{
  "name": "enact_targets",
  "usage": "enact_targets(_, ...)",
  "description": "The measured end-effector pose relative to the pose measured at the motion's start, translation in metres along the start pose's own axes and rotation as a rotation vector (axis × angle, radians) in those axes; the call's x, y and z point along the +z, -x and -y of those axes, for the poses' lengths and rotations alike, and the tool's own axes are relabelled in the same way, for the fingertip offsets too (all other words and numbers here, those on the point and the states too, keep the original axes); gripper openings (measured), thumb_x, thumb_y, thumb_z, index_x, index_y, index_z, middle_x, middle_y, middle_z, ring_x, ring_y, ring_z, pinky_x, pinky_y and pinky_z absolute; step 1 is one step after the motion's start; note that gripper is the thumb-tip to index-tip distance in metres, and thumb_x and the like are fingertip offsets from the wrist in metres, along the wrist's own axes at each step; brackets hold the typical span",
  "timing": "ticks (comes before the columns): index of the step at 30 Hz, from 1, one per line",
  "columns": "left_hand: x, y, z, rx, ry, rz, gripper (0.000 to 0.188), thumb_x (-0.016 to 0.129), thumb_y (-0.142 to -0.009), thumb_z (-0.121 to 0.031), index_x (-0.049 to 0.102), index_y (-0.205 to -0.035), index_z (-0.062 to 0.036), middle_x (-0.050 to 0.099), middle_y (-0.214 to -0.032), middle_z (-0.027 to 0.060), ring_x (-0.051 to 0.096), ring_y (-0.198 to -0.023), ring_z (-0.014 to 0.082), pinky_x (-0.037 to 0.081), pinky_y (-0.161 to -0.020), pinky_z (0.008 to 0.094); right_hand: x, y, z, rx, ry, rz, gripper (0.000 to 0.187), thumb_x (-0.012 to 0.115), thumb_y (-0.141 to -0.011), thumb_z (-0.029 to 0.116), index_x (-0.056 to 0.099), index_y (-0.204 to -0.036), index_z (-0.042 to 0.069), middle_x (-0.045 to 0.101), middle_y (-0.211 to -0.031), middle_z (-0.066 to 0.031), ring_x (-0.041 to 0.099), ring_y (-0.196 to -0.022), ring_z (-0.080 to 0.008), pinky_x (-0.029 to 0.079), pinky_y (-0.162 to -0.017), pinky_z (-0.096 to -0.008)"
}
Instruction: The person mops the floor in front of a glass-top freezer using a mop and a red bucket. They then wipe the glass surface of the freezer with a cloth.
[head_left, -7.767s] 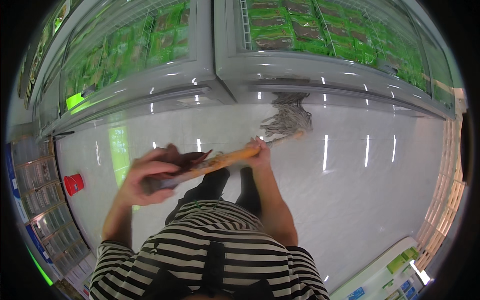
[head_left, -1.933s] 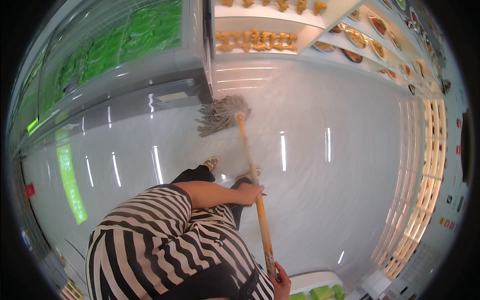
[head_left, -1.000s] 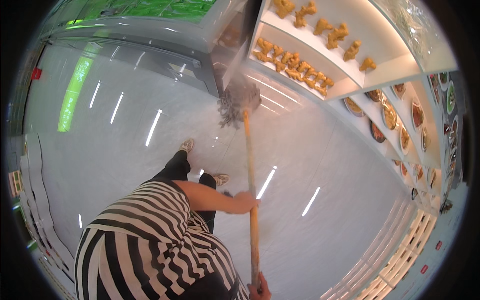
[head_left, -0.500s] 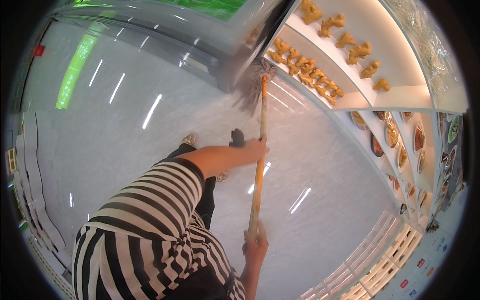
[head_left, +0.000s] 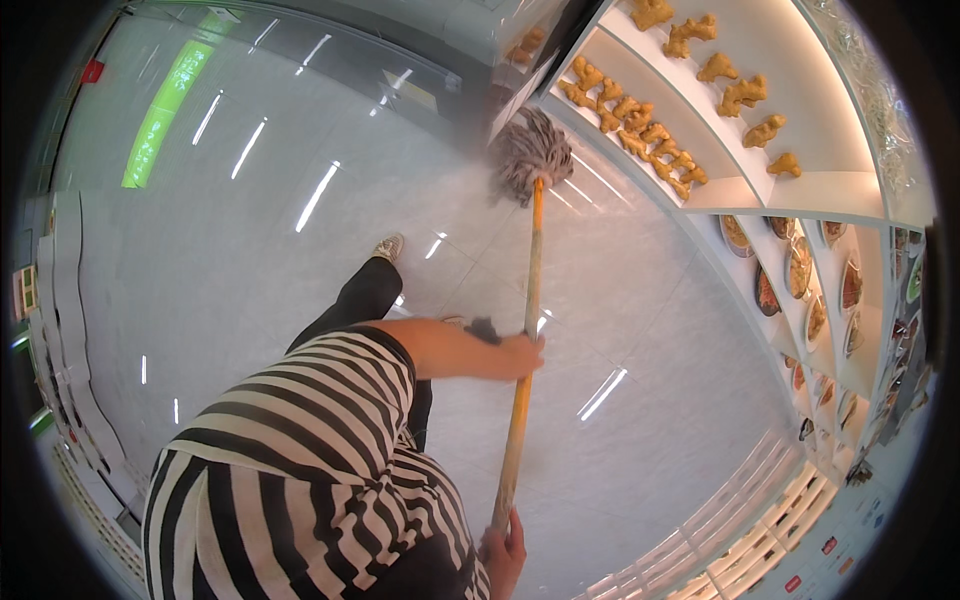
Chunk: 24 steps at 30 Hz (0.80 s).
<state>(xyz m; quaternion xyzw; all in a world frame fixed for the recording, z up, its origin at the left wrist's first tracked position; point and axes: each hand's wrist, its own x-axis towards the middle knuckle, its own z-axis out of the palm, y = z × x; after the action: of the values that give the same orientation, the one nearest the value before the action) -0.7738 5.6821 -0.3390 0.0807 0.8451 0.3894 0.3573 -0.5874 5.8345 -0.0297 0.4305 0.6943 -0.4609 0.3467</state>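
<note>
Both my hands are closed round the long wooden handle of a mop (head_left: 533, 255). My left hand (head_left: 521, 356) grips it around the middle, with the arm reaching across from the left. Lower down, close to my body, my right hand (head_left: 505, 553) wraps the handle's near end. The mop's grey string head (head_left: 532, 158) lies on the floor, close to the corner of a lit display shelf. A small dark thing (head_left: 485, 330) shows beside my left wrist; its kind is unclear.
On the right, white lit shelves (head_left: 830, 195) hold ginger roots (head_left: 640, 125) and, below, plates of food (head_left: 800, 268). A glossy grey panel (head_left: 330, 50) runs along the far left. The pale tiled floor (head_left: 270, 265) reflects lights. My shoe (head_left: 389, 248) is left of the mop.
Both hands have drawn back toward me, pulling the mop handle with them. The mop's strings, smeared and spread leftward before, are now bunched together. My leg reaches farther forward.
</note>
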Motion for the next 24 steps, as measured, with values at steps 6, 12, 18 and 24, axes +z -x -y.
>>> enact_targets(6,0.091,0.041,-0.071,0.359,-0.086,0.033,0.015,0.06,-0.077,-0.014,0.058,-0.091,-0.0093,0.057,-0.098,0.0174,0.063,-0.082,0.0311,0.052,-0.067,0.0415,-0.087,0.075,-0.027,-0.001,0.165,-0.153,0.048,0.06,-0.088,0.014,0.05,-0.135,0.012,0.049,-0.065,0.0021,0.037,-0.05,-0.0057,0.029,-0.043,-0.0214)
enact_targets(12,0.089,0.057,-0.09,0.507,-0.109,-0.011,0.004,0.056,-0.08,-0.016,0.059,-0.081,-0.0126,0.057,-0.087,0.0117,0.063,-0.075,0.0297,0.052,-0.061,0.042,-0.1,0.111,0.006,0.078,0.313,-0.157,0.044,0.061,-0.09,0.016,0.052,-0.133,0.011,0.049,-0.062,0.0022,0.036,-0.048,-0.0049,0.028,-0.041,-0.0202)
enact_targets(18,0.038,0.04,-0.053,0.584,-0.22,0.024,0.006,0.058,-0.079,-0.018,0.057,-0.083,-0.0142,0.056,-0.083,0.0097,0.063,-0.074,0.0286,0.05,-0.058,0.0415,-0.065,0.09,0.011,-0.006,0.133,-0.11,0.043,0.059,-0.092,0.015,0.051,-0.134,0.01,0.051,-0.064,0.0037,0.043,-0.053,-0.0045,0.033,-0.043,-0.0227)
enact_targets(24,-0.024,0.0,0.006,0.5,-0.366,0.058,0.008,0.063,-0.076,-0.019,0.059,-0.082,-0.0148,0.055,-0.085,0.01,0.061,-0.074,0.0278,0.049,-0.061,0.0409,0.004,0.023,-0.004,-0.215,-0.002,-0.019,0.045,0.056,-0.092,0.015,0.048,-0.136,0.009,0.051,-0.064,0.0011,0.041,-0.053,-0.0056,0.032,-0.045,-0.0235)
